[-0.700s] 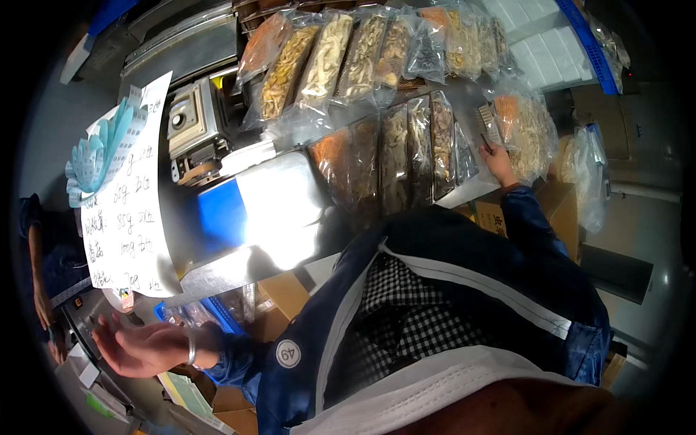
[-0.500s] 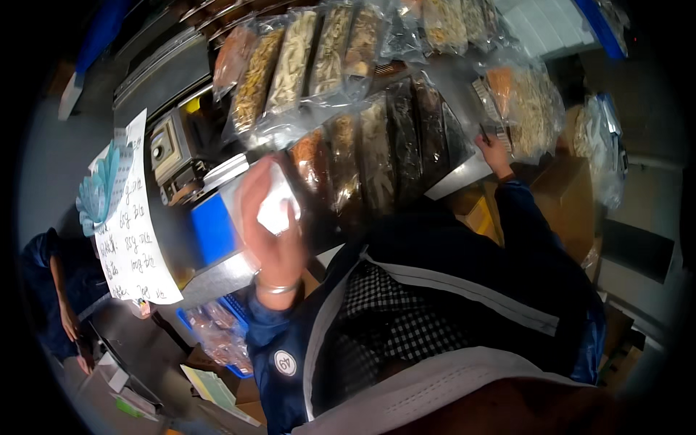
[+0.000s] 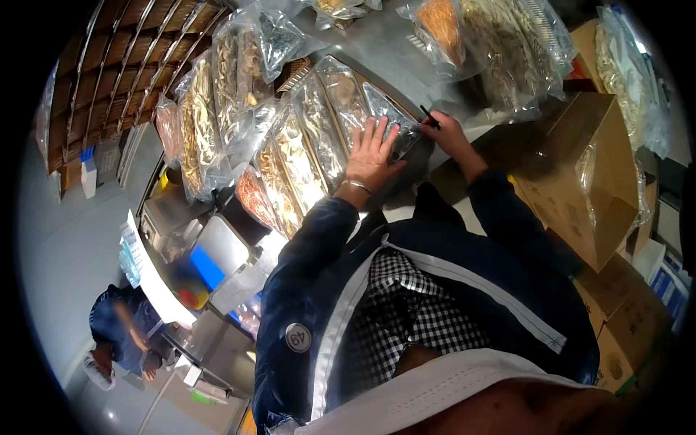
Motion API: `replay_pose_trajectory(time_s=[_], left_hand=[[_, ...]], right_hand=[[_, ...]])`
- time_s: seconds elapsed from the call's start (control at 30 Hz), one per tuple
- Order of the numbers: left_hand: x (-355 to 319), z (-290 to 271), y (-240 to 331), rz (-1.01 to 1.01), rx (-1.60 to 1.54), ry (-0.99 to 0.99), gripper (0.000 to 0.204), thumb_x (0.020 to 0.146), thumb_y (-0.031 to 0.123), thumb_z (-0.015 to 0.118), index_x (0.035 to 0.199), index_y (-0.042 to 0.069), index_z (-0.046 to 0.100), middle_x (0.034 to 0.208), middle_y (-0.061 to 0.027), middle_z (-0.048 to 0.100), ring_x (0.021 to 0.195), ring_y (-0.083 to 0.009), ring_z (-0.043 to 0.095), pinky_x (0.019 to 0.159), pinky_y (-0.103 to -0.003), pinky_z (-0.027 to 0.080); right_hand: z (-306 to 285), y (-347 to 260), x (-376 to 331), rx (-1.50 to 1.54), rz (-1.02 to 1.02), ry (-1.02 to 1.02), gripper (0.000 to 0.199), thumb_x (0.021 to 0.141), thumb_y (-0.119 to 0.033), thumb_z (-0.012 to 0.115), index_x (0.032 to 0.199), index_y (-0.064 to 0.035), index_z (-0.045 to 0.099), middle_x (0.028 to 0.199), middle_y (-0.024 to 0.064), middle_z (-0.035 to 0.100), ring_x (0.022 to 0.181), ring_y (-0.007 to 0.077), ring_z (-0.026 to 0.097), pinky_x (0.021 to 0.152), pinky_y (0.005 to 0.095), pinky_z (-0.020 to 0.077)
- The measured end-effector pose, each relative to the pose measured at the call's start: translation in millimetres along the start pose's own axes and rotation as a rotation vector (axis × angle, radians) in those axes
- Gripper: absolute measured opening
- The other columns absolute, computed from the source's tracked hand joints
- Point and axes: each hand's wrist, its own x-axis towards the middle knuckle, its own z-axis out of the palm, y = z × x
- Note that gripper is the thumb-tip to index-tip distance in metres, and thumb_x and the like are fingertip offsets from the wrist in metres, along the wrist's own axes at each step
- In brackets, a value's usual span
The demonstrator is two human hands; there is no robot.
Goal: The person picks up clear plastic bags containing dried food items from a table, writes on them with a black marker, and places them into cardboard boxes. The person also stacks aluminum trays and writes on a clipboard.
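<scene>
A brown cardboard box (image 3: 610, 170) stands at the right of the smooth steel table (image 3: 377, 40), near bulging clear bags of pale dried strips (image 3: 500, 65). The left hand (image 3: 371, 161) lies spread over a glossy plastic bag of dark pieces (image 3: 378, 101); beside it, the right hand (image 3: 451, 136) pinches a slim black pen (image 3: 428, 114).

Grey floor (image 3: 65, 268), brown slatted rack (image 3: 134, 69), shiny metal tabletop (image 3: 366, 45)
</scene>
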Motion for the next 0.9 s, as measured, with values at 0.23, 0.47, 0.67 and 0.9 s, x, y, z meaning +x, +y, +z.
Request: replay_pose_trajectory(time_s=[0.23,0.47,0.67,0.9], left_hand=[[13,-24,15,-0.100,0.034,-0.267,0.090,0.084,0.052,0.068,0.154,0.013,0.028,0.161,-0.0161,0.019,0.149,-0.0382,0.017,0.119,-0.057,0.013],[13,-6,9,-0.541,0.113,-0.111,0.084,0.092,0.056,0.054,0.156,0.011,0.022,0.162,-0.0207,0.014,0.150,-0.0402,0.010,0.118,-0.059,0.008],[13,3,22,-0.427,-0.018,0.142,0.079,0.091,0.051,0.058,0.152,0.008,0.030,0.160,-0.0231,0.019,0.148,-0.0419,0.017,0.119,-0.055,0.011],[-154,-33,-67,-1.399,0.201,0.786,0.065,0.096,0.035,0.056,0.144,-0.005,0.037,0.146,-0.0280,0.040,0.135,-0.0441,0.038,0.113,-0.052,0.029]], right_hand=[[-12,10,17,0.073,0.082,-0.226,0.032,0.087,-0.030,0.069,0.099,-0.0020,0.060,0.088,0.0129,0.066,0.080,0.0258,0.063,0.072,0.0383,0.0484],[-14,18,-31,-0.128,0.066,-0.286,0.035,0.093,-0.032,0.061,0.101,0.0022,0.058,0.093,0.0239,0.064,0.085,0.0410,0.062,0.076,0.0452,0.0481],[-60,-3,-38,0.173,0.291,-0.378,0.033,0.093,-0.026,0.067,0.107,0.0028,0.062,0.096,0.0084,0.065,0.088,0.0150,0.058,0.082,0.0310,0.0464],[-48,-26,25,0.011,0.228,-0.347,0.036,0.093,-0.033,0.066,0.104,0.0014,0.065,0.093,0.0075,0.066,0.092,0.0150,0.059,0.083,0.0292,0.0458]])
